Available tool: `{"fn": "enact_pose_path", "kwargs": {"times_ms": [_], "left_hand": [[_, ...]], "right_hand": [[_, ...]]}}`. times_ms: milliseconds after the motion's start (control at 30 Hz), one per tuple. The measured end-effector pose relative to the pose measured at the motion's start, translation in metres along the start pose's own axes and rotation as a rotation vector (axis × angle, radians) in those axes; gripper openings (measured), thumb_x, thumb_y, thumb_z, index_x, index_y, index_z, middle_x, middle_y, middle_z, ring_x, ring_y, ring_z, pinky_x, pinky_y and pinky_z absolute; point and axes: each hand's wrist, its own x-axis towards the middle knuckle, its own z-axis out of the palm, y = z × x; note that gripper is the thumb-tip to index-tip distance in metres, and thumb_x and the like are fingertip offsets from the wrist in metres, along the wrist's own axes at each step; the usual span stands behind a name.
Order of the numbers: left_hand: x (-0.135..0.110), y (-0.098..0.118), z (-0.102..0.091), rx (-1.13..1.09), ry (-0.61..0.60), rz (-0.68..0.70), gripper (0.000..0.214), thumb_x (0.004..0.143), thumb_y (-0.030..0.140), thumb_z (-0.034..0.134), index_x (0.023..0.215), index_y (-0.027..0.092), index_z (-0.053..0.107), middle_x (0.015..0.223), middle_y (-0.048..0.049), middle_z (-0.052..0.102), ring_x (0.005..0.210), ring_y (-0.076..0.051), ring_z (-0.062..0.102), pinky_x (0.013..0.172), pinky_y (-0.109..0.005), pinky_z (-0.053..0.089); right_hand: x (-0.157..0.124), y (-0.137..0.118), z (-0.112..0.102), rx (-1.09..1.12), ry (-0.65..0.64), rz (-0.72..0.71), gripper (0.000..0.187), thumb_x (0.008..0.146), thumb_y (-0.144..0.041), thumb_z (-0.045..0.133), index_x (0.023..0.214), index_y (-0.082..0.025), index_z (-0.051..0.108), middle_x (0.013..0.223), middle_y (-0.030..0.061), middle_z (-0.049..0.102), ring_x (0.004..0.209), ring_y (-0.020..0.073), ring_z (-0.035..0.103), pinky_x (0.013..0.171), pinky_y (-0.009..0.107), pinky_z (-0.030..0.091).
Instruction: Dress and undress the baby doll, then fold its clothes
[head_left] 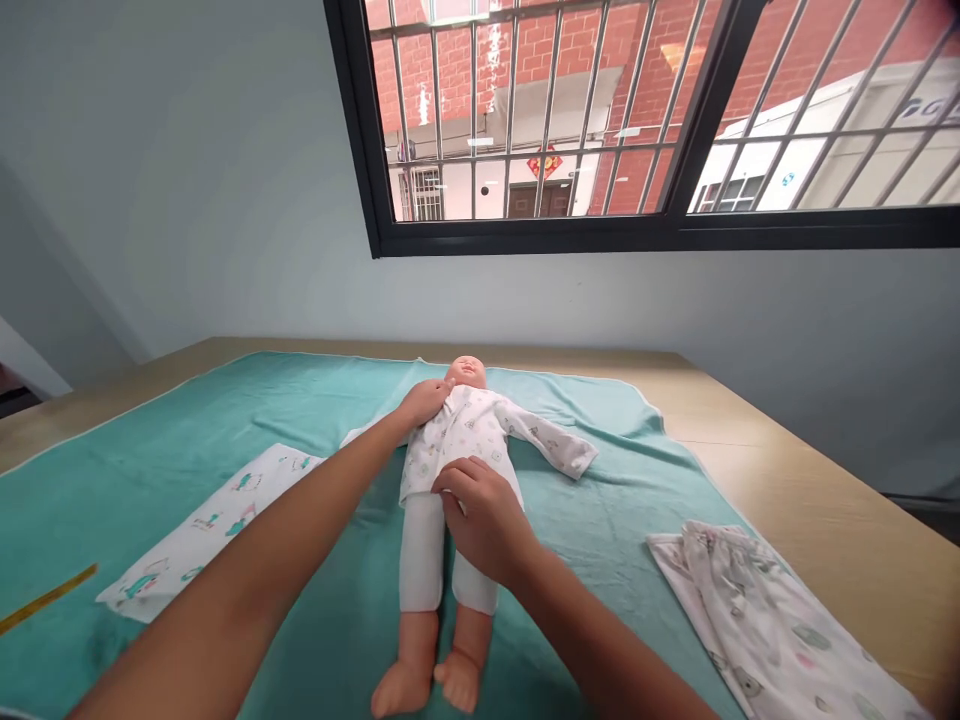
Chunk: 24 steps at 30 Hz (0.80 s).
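A baby doll (466, 372) lies on its back on a teal blanket, head toward the wall and bare feet toward me. It wears a white baby shirt (480, 425) with a small print, one sleeve stretched out to the right. Its legs are white down to the shins. My left hand (427, 402) is closed at the shirt's neckline and shoulder, by the doll's chin. Lower down, my right hand (480, 510) has its fingers curled at the shirt's bottom edge, over the doll's hip. My left forearm partly hides the other sleeve.
The teal blanket (315, 600) covers much of the wooden table (817, 470). Folded white printed cloth (225, 515) lies left, beside a yellow strip (49, 598). Printed baby trousers (780, 620) lie at right. A barred window (525, 235) is in the wall behind.
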Motion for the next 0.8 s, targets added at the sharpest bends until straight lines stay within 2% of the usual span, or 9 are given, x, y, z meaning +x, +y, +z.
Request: {"fn": "enact_pose_path", "kwargs": {"times_ms": [133,233,267,333,400,467,533,633,800], "left_hand": [[-0.007,0.008,0.006,-0.138,0.088,-0.007,0.046,0.097,0.048,0.031,0.078,0.019,0.062,0.087,-0.0042,0.070,0.080,-0.019,0.061,0.071,-0.028,0.044],[-0.019,0.015,0.011,-0.336,0.176,0.010,0.043,0.098,0.042,0.030,0.091,0.019,0.066,0.103,-0.0051,0.072,0.096,-0.019,0.064,0.083,-0.028,0.046],[-0.024,0.016,0.012,-0.415,0.197,0.024,0.040,0.097,0.041,0.033,0.093,0.019,0.066,0.105,-0.0052,0.072,0.099,-0.020,0.064,0.086,-0.029,0.047],[-0.034,0.016,0.016,-0.544,0.224,0.059,0.032,0.095,0.041,0.043,0.094,0.019,0.066,0.104,-0.0048,0.073,0.099,-0.020,0.064,0.088,-0.029,0.047],[-0.041,0.013,0.018,-0.587,0.225,0.096,0.026,0.092,0.040,0.051,0.097,0.020,0.065,0.102,-0.0040,0.072,0.098,-0.019,0.065,0.087,-0.029,0.048],[-0.045,0.010,0.019,-0.551,0.221,0.124,0.021,0.090,0.037,0.055,0.096,0.020,0.064,0.101,-0.0042,0.071,0.098,-0.019,0.064,0.088,-0.029,0.048],[-0.045,0.008,0.019,-0.444,0.226,0.142,0.016,0.088,0.034,0.057,0.092,0.020,0.063,0.102,-0.0053,0.068,0.100,-0.020,0.062,0.091,-0.032,0.046],[-0.045,0.011,0.019,-0.272,0.242,0.137,0.015,0.085,0.035,0.061,0.086,0.020,0.060,0.101,-0.0069,0.064,0.102,-0.022,0.058,0.093,-0.035,0.045],[-0.051,0.023,0.018,-0.125,0.229,0.099,0.022,0.079,0.038,0.065,0.079,0.023,0.050,0.097,-0.0062,0.060,0.098,-0.025,0.056,0.085,-0.037,0.045]], "right_hand": [[0.006,0.002,-0.016,0.175,-0.130,0.094,0.029,0.074,0.000,0.049,0.083,-0.021,0.066,0.085,0.0009,0.069,0.080,0.0165,0.060,0.074,0.029,0.046],[0.010,0.006,-0.025,0.440,-0.239,0.238,0.025,0.080,-0.006,0.048,0.084,-0.021,0.067,0.079,-0.0006,0.070,0.067,0.0136,0.061,0.067,0.027,0.047],[0.012,0.009,-0.026,0.529,-0.240,0.296,0.023,0.083,-0.010,0.047,0.087,-0.021,0.068,0.081,0.0001,0.071,0.064,0.0131,0.061,0.063,0.026,0.047],[0.017,0.018,-0.028,0.621,-0.114,0.429,0.018,0.086,-0.019,0.050,0.092,-0.020,0.067,0.087,0.0024,0.072,0.062,0.0132,0.062,0.057,0.025,0.045],[0.026,0.031,-0.027,0.559,0.093,0.555,0.015,0.085,-0.029,0.056,0.092,-0.020,0.066,0.088,0.0037,0.071,0.063,0.0140,0.061,0.055,0.025,0.043],[0.039,0.046,-0.025,0.395,0.213,0.630,0.020,0.084,-0.038,0.060,0.090,-0.020,0.066,0.086,0.0034,0.071,0.067,0.0152,0.061,0.058,0.026,0.043],[0.055,0.061,-0.022,0.208,0.179,0.652,0.026,0.084,-0.045,0.059,0.085,-0.020,0.066,0.081,0.0026,0.070,0.070,0.0165,0.060,0.063,0.027,0.042],[0.083,0.076,-0.017,0.000,0.048,0.659,0.035,0.085,-0.051,0.054,0.071,-0.020,0.061,0.070,0.0006,0.064,0.065,0.0157,0.055,0.061,0.027,0.037],[0.124,0.090,-0.008,-0.118,-0.061,0.701,0.033,0.078,-0.032,0.054,0.053,-0.022,0.033,0.052,-0.0048,0.036,0.052,0.0115,0.033,0.051,0.027,0.024]]}}
